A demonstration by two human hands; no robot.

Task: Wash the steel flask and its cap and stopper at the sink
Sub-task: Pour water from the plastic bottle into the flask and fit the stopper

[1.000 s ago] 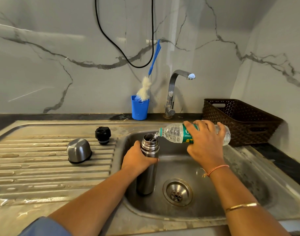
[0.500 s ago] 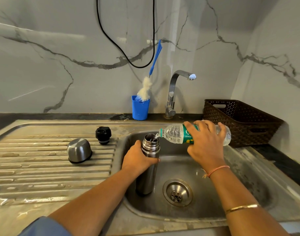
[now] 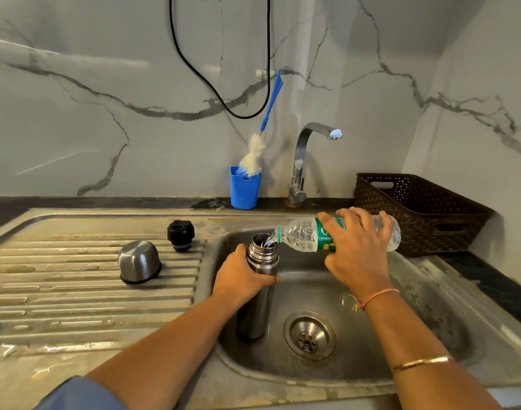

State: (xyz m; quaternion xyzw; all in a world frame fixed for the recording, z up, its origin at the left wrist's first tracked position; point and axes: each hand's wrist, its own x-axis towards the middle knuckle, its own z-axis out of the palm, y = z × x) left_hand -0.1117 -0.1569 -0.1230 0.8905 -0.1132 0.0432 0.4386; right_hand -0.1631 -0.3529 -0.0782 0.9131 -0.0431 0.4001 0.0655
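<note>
Nearest us, our left hand stays wrapped around the upper body of the steel flask, which stands upright on the floor of the sink, just left of the drain; our right hand grips a clear plastic bottle around its green label, tipped nearly level with its neck at the flask's open mouth. Over the last second almost nothing has moved; both hands, flask and bottle sit where they were, and a thin stream still runs from the neck into the flask; the only change, we judge, is the water level inside, which we cannot see. That tells us the rinse fill is under way rather than finished, and scrubbing has not begun. Further off, on the draining board, the steel cap lies mouth-down and the black stopper stands behind it, apart from it; both look untouched. Farther still, the bottle brush waits in its blue cup beside the tap, from which we see no water running.
</note>
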